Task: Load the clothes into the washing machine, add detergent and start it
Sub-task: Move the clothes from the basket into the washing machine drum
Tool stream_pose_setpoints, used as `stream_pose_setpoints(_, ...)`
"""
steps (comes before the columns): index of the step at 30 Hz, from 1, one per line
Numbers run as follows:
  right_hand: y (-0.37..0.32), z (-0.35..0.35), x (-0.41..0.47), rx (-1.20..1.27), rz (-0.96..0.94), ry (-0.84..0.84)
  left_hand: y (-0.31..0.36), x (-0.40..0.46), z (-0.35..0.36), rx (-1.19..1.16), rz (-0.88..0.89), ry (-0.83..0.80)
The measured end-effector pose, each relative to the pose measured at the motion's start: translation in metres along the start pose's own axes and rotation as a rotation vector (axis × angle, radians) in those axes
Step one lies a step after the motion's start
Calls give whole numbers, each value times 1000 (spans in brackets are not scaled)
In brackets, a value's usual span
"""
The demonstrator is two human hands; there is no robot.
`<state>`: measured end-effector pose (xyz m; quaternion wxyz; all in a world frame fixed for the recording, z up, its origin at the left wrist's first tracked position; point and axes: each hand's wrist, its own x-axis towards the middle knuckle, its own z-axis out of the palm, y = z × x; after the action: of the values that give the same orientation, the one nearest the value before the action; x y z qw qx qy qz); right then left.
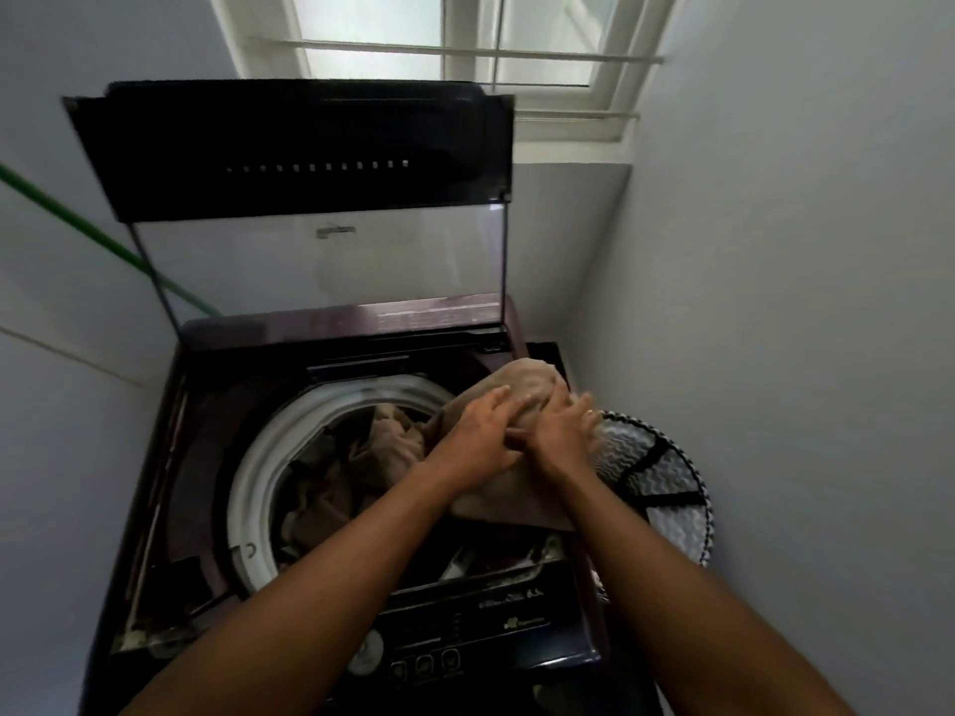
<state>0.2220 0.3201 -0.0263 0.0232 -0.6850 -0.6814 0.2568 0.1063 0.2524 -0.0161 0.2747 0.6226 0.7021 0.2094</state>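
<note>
A dark maroon top-loading washing machine (170, 457) stands with its glass lid (310, 198) raised. Brown clothes (362, 457) lie inside its white-rimmed drum (248, 472). A beige cloth (527, 379) is bunched over the drum's right rim. My left hand (480, 436) and my right hand (563, 431) both grip this cloth from above, side by side. The control panel (465, 643) with a dial and buttons runs along the machine's near edge.
A black-and-white patterned laundry basket (666, 488) stands to the right of the machine, against the grey wall. A window (465, 43) with bars is behind the lid. A green hose (93, 235) runs along the left wall.
</note>
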Motion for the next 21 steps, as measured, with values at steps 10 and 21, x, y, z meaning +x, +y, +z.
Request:
stream_pose_setpoints(10, 13, 11, -1, 338, -7, -85, 4, 33, 26, 179, -4, -292)
stream_pose_setpoints(21, 9, 17, 6, 273, -63, -4, -1, 38, 23, 136, -19, -220)
